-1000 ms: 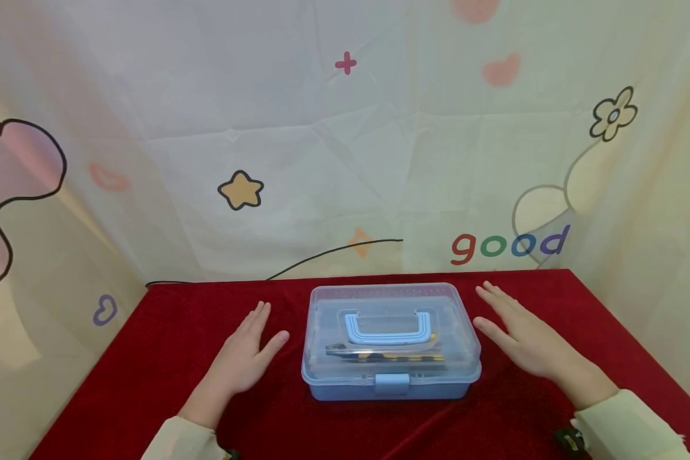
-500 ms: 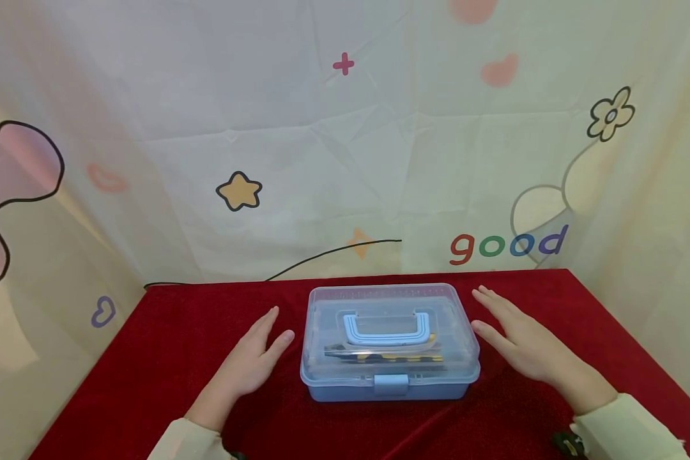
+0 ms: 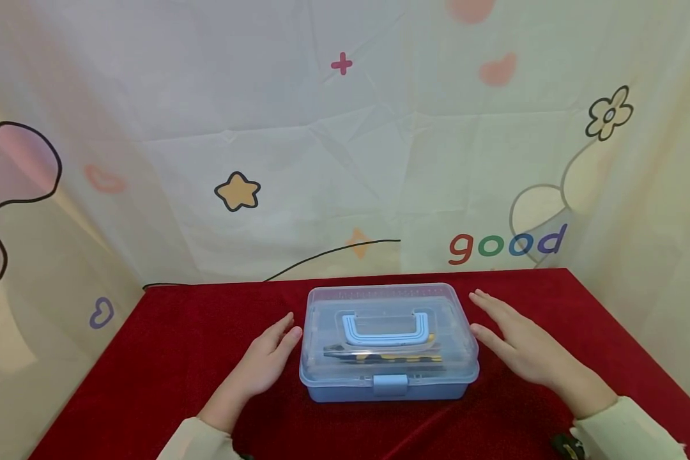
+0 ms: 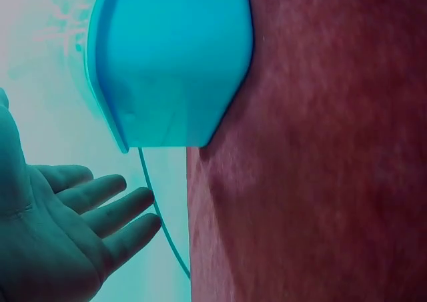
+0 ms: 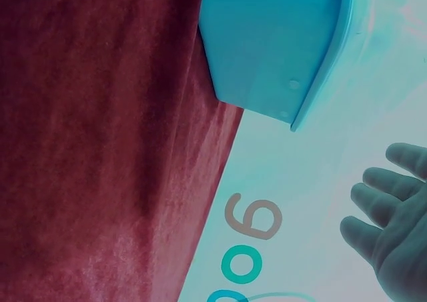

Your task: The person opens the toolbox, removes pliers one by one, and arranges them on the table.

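A blue box (image 3: 379, 369) holds dark and yellow items (image 3: 374, 358), blurred through its lid (image 3: 388, 322). Left hand (image 3: 266, 361) and right hand (image 3: 526, 348) flank it, fingers extended, sleeves (image 3: 627, 429) cut off.

From above and behind the hands, we look forward and down on the left hand (image 3: 259, 367), the right hand (image 3: 531, 351), the box (image 3: 389, 354) between them, the table (image 3: 172, 364) beneath and the printed backdrop (image 3: 322, 160) beyond. Each wrist view, turned sideways, brings us close to the box end beside that hand. The head and right-wrist views share the word "good" (image 3: 501, 246), beyond the right hand.
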Action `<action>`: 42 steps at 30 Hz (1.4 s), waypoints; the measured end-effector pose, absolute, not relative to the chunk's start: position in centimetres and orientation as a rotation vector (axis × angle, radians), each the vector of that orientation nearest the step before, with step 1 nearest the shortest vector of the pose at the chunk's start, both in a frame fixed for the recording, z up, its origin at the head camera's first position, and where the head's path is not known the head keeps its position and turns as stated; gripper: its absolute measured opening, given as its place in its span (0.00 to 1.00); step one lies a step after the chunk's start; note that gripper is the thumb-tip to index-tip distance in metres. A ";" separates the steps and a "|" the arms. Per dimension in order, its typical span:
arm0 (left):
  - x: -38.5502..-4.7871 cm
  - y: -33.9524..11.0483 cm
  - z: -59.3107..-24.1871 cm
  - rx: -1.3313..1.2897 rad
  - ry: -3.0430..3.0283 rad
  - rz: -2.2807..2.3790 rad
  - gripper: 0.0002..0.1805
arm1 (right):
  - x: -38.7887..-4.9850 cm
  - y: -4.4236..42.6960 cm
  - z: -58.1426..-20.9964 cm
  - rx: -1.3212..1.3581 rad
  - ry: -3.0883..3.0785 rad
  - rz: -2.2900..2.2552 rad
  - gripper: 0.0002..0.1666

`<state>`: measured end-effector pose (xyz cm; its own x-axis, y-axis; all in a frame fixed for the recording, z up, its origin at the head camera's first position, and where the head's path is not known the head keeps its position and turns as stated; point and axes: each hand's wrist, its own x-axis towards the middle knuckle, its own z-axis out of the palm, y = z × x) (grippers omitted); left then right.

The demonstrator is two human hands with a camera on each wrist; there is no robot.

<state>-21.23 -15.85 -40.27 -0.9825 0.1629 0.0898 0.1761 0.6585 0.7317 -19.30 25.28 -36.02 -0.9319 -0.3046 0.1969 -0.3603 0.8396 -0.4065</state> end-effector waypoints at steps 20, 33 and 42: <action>-21.4 -13.6 -39.8 -0.123 -2.677 -1.857 0.35 | -18.5 24.3 -36.3 0.572 -2.852 0.698 0.39; -22.0 -13.5 -38.9 0.044 -2.681 -2.019 0.34 | -18.0 23.2 -35.5 0.574 -2.784 0.756 0.37; -21.9 -13.6 -39.1 0.060 -2.668 -2.046 0.35 | -16.8 22.2 -35.1 0.624 -2.669 0.817 0.30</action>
